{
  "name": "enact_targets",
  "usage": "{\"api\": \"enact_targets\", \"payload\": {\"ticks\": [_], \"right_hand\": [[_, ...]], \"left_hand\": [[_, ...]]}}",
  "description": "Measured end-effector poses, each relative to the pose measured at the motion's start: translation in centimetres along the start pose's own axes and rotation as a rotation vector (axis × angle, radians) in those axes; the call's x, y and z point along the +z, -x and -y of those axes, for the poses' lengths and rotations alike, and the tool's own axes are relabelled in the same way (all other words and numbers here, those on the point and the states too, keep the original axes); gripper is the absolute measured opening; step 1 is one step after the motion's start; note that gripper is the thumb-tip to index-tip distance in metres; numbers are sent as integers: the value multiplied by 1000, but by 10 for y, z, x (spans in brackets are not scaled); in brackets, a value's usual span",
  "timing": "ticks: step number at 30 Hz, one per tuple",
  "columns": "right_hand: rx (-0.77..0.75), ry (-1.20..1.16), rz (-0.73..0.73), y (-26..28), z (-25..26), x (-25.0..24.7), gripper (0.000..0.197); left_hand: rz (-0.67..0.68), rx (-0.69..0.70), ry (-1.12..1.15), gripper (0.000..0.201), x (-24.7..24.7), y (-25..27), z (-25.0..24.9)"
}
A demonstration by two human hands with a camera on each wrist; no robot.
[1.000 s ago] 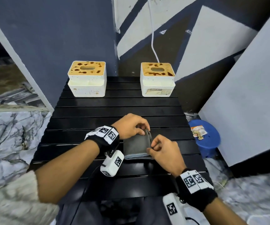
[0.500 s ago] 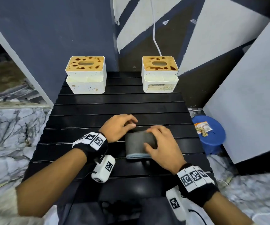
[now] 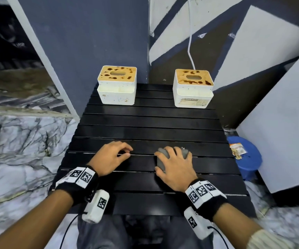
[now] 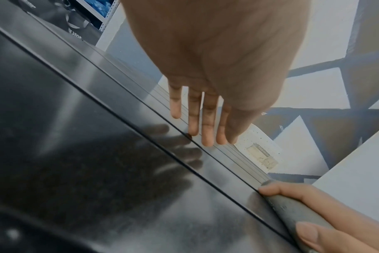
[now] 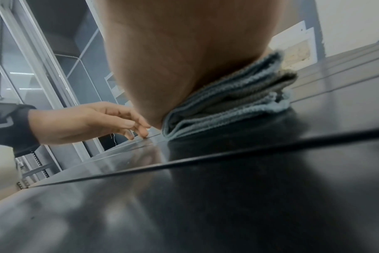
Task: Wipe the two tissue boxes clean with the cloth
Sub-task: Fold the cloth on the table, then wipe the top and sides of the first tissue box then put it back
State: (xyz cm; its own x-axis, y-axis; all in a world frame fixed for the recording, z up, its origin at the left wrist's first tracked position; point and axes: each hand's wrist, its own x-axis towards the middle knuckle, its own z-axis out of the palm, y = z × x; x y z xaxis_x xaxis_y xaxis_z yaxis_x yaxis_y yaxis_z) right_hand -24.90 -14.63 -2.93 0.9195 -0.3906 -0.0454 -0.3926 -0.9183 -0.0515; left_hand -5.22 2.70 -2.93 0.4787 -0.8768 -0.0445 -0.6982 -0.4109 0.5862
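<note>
The folded grey cloth [image 3: 163, 159] lies on the black slatted table [image 3: 145, 121] under the right hand [image 3: 174, 168], whose fingers and thumb curl over its edges and grip it. Most of the cloth is hidden beneath the palm; only its left edge and far corners show in the head view, while the right wrist view shows its stacked folds. The left hand [image 3: 112, 158] hangs just beside it to the left, fingers loosely extended and holding nothing. The two tissue boxes, left box [image 3: 117, 85] and right box [image 3: 192, 88], stand well apart from both hands at the table's far edge, tops stained brown.
</note>
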Motion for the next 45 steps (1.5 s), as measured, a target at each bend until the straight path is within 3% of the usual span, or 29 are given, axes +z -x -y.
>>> {"api": "enact_targets", "payload": {"ticks": [12, 17, 20, 24, 30, 36, 45], "right_hand": [[21, -19, 37, 64, -52, -3, 49], [55, -67, 78, 64, -56, -11, 61], [114, -129, 12, 45, -61, -27, 69], [219, -219, -77, 5, -87, -50, 62], [368, -226, -151, -64, -141, -75, 67], [413, -199, -156, -112, -176, -89, 70], [401, -452, -177, -167, -219, -88, 72]], "left_hand": [[78, -13, -102, 61, 3, 9, -7], [81, -2, -135, 50, 3, 1, -18], [65, 34, -207, 41, -1, -16, -31], [46, 58, -294, 53, -15, -56, -56], [-53, 44, -273, 66, -27, -132, -86], [-64, -6, -184, 73, -18, -189, -110], [-51, -45, 29, 82, 2, -254, -127]]}}
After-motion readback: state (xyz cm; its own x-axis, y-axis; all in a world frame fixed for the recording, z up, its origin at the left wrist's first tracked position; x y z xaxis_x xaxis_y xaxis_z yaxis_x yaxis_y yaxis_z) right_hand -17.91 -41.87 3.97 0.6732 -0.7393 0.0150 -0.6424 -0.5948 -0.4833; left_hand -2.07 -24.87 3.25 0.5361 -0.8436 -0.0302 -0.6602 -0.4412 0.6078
